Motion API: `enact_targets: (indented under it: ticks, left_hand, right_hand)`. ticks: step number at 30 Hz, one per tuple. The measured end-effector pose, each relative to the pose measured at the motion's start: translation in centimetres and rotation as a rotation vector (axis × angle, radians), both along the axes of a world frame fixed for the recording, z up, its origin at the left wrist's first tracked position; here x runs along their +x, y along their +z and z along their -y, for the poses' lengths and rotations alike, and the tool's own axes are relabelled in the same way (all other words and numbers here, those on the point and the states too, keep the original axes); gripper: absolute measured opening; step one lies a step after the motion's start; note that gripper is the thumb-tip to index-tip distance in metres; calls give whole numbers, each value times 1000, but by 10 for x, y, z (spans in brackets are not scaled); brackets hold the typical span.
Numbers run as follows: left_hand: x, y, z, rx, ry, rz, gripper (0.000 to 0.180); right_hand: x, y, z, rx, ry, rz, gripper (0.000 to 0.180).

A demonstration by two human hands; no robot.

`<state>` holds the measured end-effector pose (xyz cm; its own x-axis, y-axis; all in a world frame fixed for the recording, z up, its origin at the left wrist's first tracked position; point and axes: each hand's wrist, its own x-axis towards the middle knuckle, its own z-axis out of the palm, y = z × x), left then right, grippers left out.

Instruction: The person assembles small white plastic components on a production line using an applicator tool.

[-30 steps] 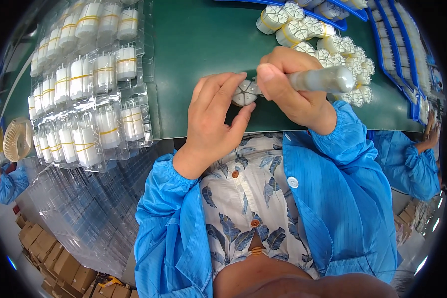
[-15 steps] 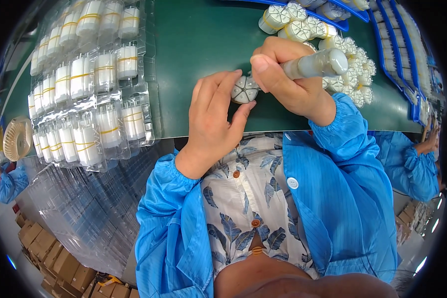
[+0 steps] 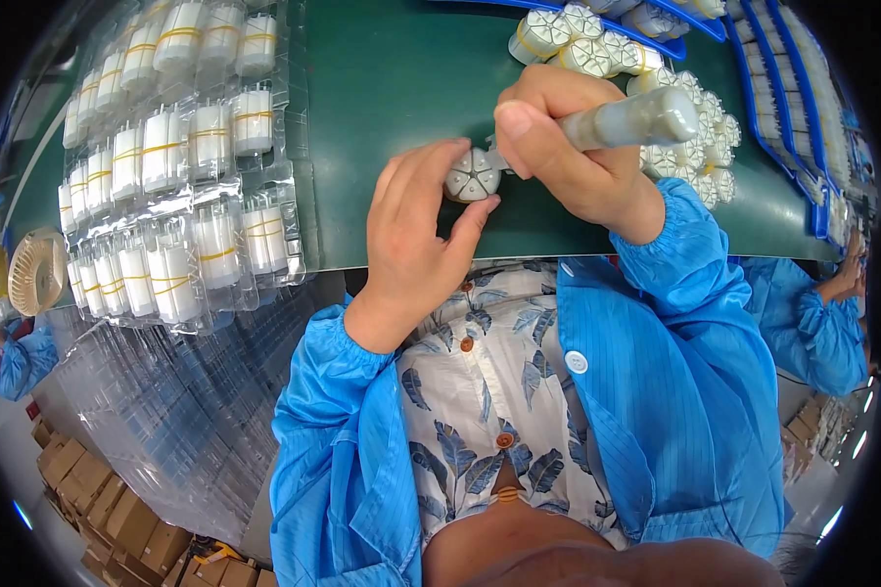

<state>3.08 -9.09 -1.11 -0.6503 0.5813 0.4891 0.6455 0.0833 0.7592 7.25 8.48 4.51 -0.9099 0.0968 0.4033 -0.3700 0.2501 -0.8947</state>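
Got the left hand (image 3: pixel 416 210) curled partway closed around a white segmented cylinder (image 3: pixel 473 178), with thumb and fingertips against its sides, near the front edge of the green surface (image 3: pixel 382 78). Gripping a tool with a fat translucent handle (image 3: pixel 646 119) in the right hand (image 3: pixel 578 161), wrapped pretty snug, with the far end right beside the cylinder; can't tell if actually touching. Also seeing loads of similar cylinders (image 3: pixel 695 152) off to the right, plus yellow-banded white bundles (image 3: pixel 162 152) in clear plastic trays (image 3: pixel 289 157) on the left.
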Motion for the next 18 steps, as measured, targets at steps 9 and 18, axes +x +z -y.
enact_targets:
  ticks: [9,18]
  left_hand:
    - [1,11,-2,-14,9,-24,54]
    - [0,1,6,-29,-52,102,56]
  right_hand:
    - [1,-8,7,67,-50,-19,29]
    - [3,3,2,-62,-49,-31,29]
